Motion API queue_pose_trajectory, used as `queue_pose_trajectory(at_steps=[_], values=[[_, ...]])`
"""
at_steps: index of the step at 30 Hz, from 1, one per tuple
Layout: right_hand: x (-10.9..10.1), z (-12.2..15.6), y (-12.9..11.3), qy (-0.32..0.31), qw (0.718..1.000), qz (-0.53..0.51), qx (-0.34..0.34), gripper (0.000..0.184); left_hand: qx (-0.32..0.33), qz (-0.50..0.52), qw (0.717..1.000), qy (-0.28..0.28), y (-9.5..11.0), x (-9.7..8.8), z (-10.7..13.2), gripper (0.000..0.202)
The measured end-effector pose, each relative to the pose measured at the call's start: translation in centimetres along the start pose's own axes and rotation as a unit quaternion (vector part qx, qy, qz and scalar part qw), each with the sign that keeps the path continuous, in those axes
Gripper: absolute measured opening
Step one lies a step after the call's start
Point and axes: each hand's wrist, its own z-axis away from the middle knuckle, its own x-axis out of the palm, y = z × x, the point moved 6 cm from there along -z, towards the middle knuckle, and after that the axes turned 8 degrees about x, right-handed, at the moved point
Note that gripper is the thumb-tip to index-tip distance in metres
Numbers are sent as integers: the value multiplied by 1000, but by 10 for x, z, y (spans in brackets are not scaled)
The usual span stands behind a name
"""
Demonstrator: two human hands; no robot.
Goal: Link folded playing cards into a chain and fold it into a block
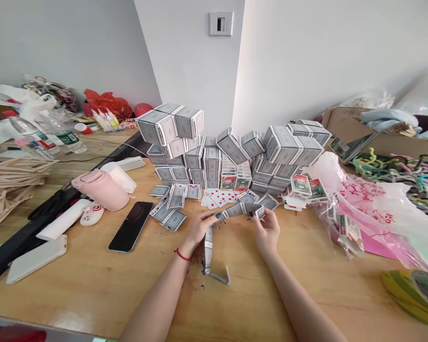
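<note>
A chain of folded grey-backed playing cards [237, 209] stretches between my hands above the table. My left hand [200, 229], with a red cord at the wrist, pinches its left end. Thumb and fingers of my right hand [267, 230] close on the right end. Below my left hand trails another narrow folded card strip [208, 251], bent at its lower end; whether it joins the held chain I cannot tell. Behind my hands stands a stacked structure of card blocks [212, 166]. Loose playing cards [173, 218] lie left of my hands, and fanned face-up cards [219, 197] lie just beyond them.
A black phone [131, 226], pink tumbler [102, 189] and white power bank [37, 259] occupy the left. Card boxes [301, 185], a plastic bag [371, 199] and a yellow tape roll [413, 292] are on the right. Wooden sticks [14, 190] lie far left.
</note>
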Motion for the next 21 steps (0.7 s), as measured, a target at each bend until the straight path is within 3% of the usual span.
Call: queue_pose_trajectory(at_steps=[4,8,11,16,21], values=[[3,4,-1,-39,996,83,-22,18,47,73,993,76,0,-11,-2,29],[9,7,2,-89,986,140,-23,11,65,115,988,76,3,-11,-1,31],[14,9,7,-130,979,155,-9,18,61,123,988,66,4,-9,0,35],[23,11,16,-204,967,150,25,43,38,99,994,11,2,-2,3,41],[27,10,16,-247,965,41,82,45,51,22,995,-81,15,2,7,42]])
